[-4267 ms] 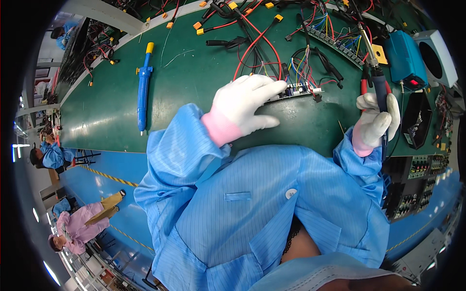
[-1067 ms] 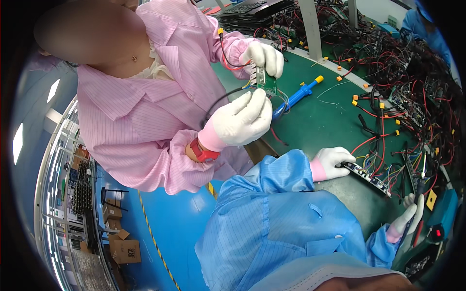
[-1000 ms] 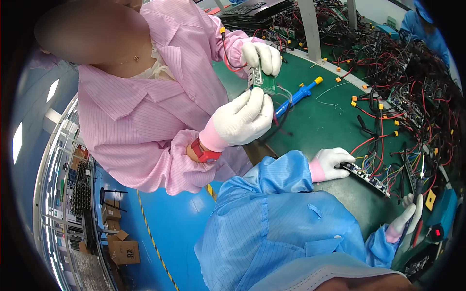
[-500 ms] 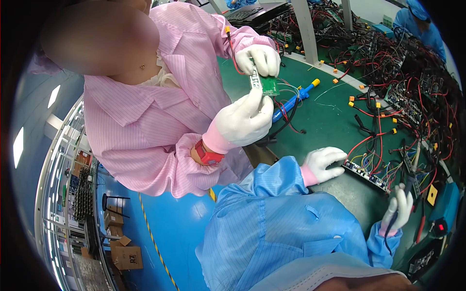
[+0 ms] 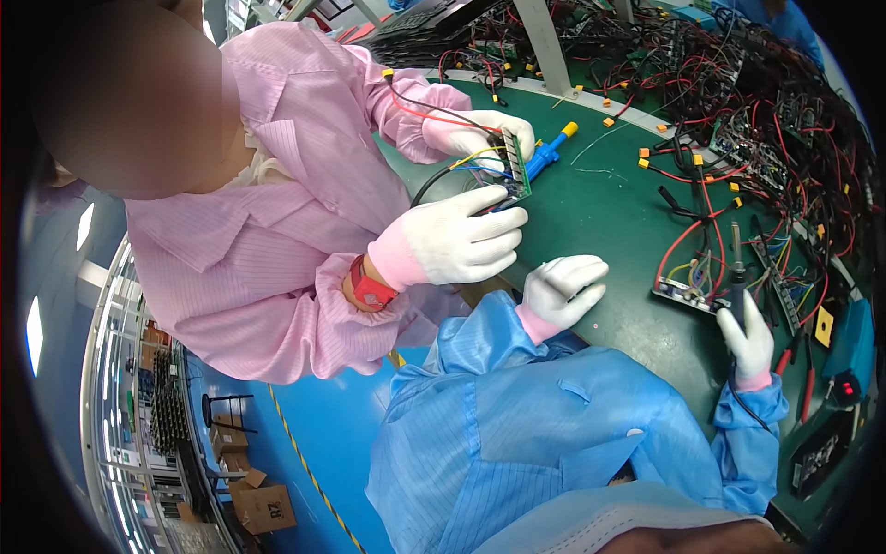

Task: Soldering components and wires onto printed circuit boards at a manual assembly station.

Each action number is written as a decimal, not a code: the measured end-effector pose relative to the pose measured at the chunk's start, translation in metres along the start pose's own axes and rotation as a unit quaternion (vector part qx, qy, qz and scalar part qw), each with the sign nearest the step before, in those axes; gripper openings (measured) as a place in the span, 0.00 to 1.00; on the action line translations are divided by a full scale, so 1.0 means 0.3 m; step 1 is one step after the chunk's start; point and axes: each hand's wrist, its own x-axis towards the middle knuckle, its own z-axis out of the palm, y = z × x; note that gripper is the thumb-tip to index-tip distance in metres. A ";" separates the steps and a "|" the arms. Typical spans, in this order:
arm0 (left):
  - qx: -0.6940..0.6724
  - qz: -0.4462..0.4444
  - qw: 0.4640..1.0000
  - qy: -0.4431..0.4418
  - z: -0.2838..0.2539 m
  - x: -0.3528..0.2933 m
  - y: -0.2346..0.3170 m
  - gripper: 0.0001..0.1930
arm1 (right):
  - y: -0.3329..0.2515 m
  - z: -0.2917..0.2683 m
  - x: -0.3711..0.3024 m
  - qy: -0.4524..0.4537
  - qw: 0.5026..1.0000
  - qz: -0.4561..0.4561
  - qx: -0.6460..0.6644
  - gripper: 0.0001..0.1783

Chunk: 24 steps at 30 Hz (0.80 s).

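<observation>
My left hand (image 5: 565, 294), in a white glove with a pink cuff, is held above the green table edge, fingers apart and holding nothing. To its right, a narrow circuit board (image 5: 684, 296) with red, black and coloured wires lies on the table. My right hand (image 5: 749, 343) is closed around a soldering iron (image 5: 736, 263), whose metal tip points away from me. The iron is beside the board's right end; whether it touches is unclear. Its black cord (image 5: 749, 412) runs down past my wrist.
At my left, a co-worker in pink holds a wired green circuit board (image 5: 519, 166) in gloved hands. Behind it lies a blue tool with a yellow tip (image 5: 551, 152). Wired boards (image 5: 738, 138) are heaped along the far side. A teal device (image 5: 847, 346) with a red light stands at right.
My left hand has moved left, away from the board's end. My right hand has raised the soldering iron, now plainly visible. The co-worker has turned their board, showing its wires.
</observation>
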 end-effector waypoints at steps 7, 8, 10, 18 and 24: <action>0.125 0.140 0.979 0.077 -0.058 -0.008 0.043 0.12 | 0.147 -0.086 -0.033 0.068 0.984 0.084 0.143 0.28; 0.124 0.136 0.980 0.075 -0.069 -0.007 0.043 0.12 | 0.145 -0.084 -0.046 0.076 0.975 0.088 0.190 0.27; 0.107 0.151 0.979 0.081 -0.093 -0.002 0.044 0.10 | 0.147 -0.081 -0.065 0.093 0.950 0.096 0.284 0.27; 0.235 0.018 0.953 0.190 -0.132 0.054 -0.022 0.13 | 0.219 -0.061 -0.058 0.207 0.866 -0.444 -0.104 0.28; 0.408 0.148 0.873 0.224 -0.156 0.211 -0.099 0.16 | 0.165 -0.068 -0.051 0.224 0.867 -0.438 -0.079 0.28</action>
